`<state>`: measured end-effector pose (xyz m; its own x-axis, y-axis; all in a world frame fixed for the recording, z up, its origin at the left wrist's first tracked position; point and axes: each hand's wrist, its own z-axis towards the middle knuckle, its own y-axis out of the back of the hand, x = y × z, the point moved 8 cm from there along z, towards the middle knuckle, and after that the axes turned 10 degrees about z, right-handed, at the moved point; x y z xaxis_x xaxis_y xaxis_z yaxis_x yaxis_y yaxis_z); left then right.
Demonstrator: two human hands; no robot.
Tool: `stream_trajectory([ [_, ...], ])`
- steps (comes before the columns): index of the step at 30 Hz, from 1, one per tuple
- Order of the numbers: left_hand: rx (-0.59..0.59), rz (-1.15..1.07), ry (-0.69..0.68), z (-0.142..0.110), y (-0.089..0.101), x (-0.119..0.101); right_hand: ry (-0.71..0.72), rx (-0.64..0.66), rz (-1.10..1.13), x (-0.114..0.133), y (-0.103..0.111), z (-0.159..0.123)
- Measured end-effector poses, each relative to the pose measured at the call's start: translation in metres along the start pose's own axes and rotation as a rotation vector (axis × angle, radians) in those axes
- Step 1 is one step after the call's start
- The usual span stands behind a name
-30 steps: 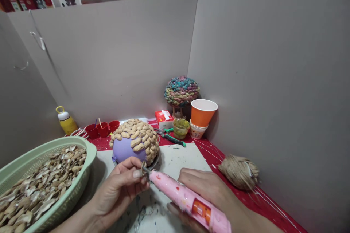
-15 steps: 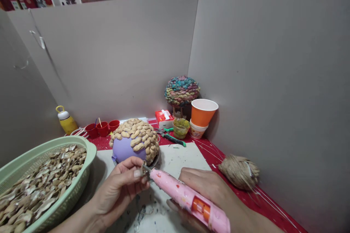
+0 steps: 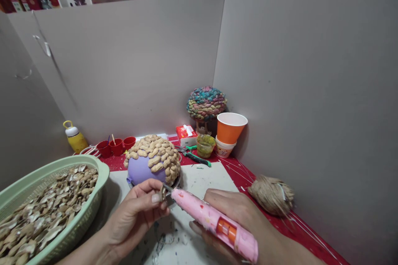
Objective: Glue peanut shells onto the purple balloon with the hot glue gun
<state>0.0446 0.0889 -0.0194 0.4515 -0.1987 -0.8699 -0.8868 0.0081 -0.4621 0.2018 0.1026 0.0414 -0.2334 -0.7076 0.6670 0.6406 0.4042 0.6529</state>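
My left hand (image 3: 137,213) pinches a small peanut shell (image 3: 162,193) between thumb and fingers, held at the metal nozzle of a pink glue gun (image 3: 214,223). My right hand (image 3: 239,215) grips the glue gun from below, its tip pointing up-left at the shell. Just behind the hands sits a purple balloon (image 3: 142,169) partly covered with glued peanut shells (image 3: 157,153).
A green basket (image 3: 71,232) full of peanut shells stands at the left. At the back are a yellow bottle (image 3: 74,137), red cups (image 3: 116,145), a red box (image 3: 186,134), scissors (image 3: 194,156), a small bowl (image 3: 205,145), orange cups (image 3: 230,130), a coloured shell ornament (image 3: 206,103). A twine ball (image 3: 272,193) lies at the right. Grey partitions enclose the desk.
The glue gun has tilted slightly, its tip rising a little toward the shell. Both hands stay almost in place.
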Motion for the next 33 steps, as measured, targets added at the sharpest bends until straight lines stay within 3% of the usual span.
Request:
stream_trajectory([
  [10, 0.033, 0.015, -0.016, 0.000, -0.001, -0.002, -0.078, 0.014, 0.008, -0.007, -0.001, 0.000],
  [26, 0.005, -0.002, -0.015, 0.000, 0.001, -0.005, 0.076, 0.010, -0.035, 0.009, 0.001, 0.000],
  [33, 0.003, 0.027, -0.042, 0.000, 0.001, -0.008, 0.069, 0.011, -0.031, 0.004, 0.000, -0.001],
])
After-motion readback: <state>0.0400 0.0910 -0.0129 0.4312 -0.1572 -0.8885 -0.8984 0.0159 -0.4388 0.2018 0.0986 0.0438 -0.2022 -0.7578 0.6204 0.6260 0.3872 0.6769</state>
